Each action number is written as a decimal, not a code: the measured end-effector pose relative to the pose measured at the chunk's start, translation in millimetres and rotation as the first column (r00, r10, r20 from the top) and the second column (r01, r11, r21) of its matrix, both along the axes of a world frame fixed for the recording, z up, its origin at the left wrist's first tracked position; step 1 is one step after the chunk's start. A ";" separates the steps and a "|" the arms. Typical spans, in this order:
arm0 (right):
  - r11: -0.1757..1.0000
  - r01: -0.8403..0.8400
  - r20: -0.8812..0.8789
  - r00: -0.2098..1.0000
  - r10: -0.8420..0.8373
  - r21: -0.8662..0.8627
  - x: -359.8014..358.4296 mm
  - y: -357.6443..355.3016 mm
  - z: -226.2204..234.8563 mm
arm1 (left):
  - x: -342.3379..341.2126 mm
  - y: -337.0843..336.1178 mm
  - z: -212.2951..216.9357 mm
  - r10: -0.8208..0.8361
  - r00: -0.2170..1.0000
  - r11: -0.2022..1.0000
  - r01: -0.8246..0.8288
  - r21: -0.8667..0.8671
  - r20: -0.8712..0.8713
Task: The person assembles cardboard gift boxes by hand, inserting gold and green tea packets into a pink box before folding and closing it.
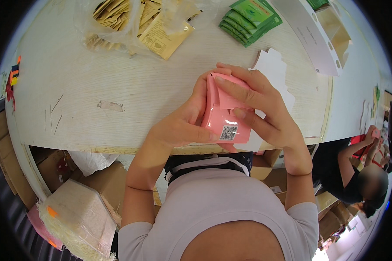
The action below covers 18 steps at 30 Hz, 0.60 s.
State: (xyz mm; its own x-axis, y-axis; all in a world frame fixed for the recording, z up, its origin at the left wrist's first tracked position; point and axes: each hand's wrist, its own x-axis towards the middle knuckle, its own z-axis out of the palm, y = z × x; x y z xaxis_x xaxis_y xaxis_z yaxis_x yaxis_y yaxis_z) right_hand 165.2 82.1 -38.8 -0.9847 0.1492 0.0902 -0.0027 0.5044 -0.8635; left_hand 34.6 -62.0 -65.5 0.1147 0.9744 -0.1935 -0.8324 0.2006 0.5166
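Both my hands hold a small pink carton (pixel 224 115) above the near edge of a pale wooden table (pixel 117 82). My left hand (pixel 183 124) grips its left side, thumb along the bottom by a square code label. My right hand (pixel 265 108) wraps the right side, with fingers pressing on the pink top flap. White flat card pieces (pixel 274 69) lie on the table just behind the carton.
A clear bag of tan sachets (pixel 135 21) lies at the far middle of the table, a stack of green sachets (pixel 250 19) to its right, and a white open carton (pixel 322 35) far right. Cardboard boxes (pixel 78 213) stand under the table. Another person (pixel 361 174) sits at right.
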 end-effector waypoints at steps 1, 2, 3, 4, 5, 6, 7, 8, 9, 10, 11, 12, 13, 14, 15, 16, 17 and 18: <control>0.997 0.013 0.004 1.000 -0.012 -0.075 -0.4 0.9 0.3 | 0.2 0.2 0.5 0.000 1.000 1.000 0.000 0.008 -0.013; 0.988 0.025 0.009 1.000 -0.024 -0.150 -0.9 1.9 0.8 | 0.3 0.8 0.9 0.001 1.000 1.000 0.000 0.017 -0.025; 0.974 0.041 0.019 0.999 -0.037 -0.224 -1.3 3.2 0.6 | 0.4 1.9 -0.2 -0.001 0.999 1.000 0.002 0.025 -0.034; 0.980 0.041 0.021 0.999 -0.038 -0.193 -1.2 4.9 0.9 | 1.0 2.5 -2.3 0.025 0.999 0.998 -0.023 0.053 -0.040; 0.986 0.041 0.023 0.999 -0.038 -0.163 -0.8 6.9 1.5 | 2.1 2.9 -5.3 0.051 0.998 0.996 -0.047 0.081 -0.046; 0.990 0.041 0.024 0.999 -0.038 -0.132 -0.7 8.3 2.0 | 3.0 3.6 -6.6 0.077 0.996 0.992 -0.071 0.109 -0.051; 0.990 0.083 0.005 0.997 -0.083 -0.114 -0.7 9.2 1.8 | 6.1 4.9 -4.3 0.149 0.982 0.987 -0.140 0.084 -0.119; 0.987 0.125 -0.015 0.992 -0.127 -0.097 -0.8 9.9 1.6 | 10.9 5.9 0.1 0.218 0.958 0.976 -0.209 0.065 -0.189; 0.983 0.169 -0.034 0.985 -0.172 -0.079 -0.8 10.7 1.6 | 13.3 6.7 2.4 0.281 0.925 0.959 -0.277 0.052 -0.256; 0.982 0.169 -0.036 0.984 -0.173 -0.089 -1.3 11.8 2.3 | 12.9 6.6 1.8 0.271 0.921 0.963 -0.258 0.083 -0.281; 0.981 0.169 -0.039 0.984 -0.174 -0.099 -2.0 13.0 3.3 | 12.3 6.1 0.4 0.261 0.916 0.965 -0.237 0.114 -0.306; 0.979 0.171 -0.042 0.983 -0.176 -0.109 -1.9 13.9 3.6 | 12.3 6.1 -1.4 0.250 0.910 0.966 -0.213 0.144 -0.331; 0.986 0.166 -0.051 0.985 -0.167 -0.035 -1.6 13.9 2.9 | 12.9 6.5 -3.1 0.256 0.899 0.964 -0.211 0.160 -0.355; 0.986 0.160 -0.058 0.986 -0.157 0.039 -1.6 13.2 1.4 | 13.8 6.8 -4.9 0.262 0.888 0.962 -0.209 0.175 -0.379; 0.982 0.151 -0.066 0.987 -0.145 0.110 -2.6 12.2 0.9 | 14.3 6.7 -6.1 0.269 0.874 0.960 -0.208 0.189 -0.404; 0.962 0.167 -0.072 0.985 -0.155 0.215 -3.9 10.0 1.9 | 14.9 6.7 -8.7 0.286 0.860 0.955 -0.221 0.196 -0.423; 0.930 0.182 -0.080 0.983 -0.165 0.318 -5.2 6.6 3.8 | 15.5 6.9 -11.7 0.304 0.844 0.950 -0.235 0.205 -0.442; 0.888 0.194 -0.087 0.981 -0.173 0.418 -5.7 4.9 4.9 | 15.9 7.2 -13.2 0.321 0.828 0.945 -0.248 0.214 -0.459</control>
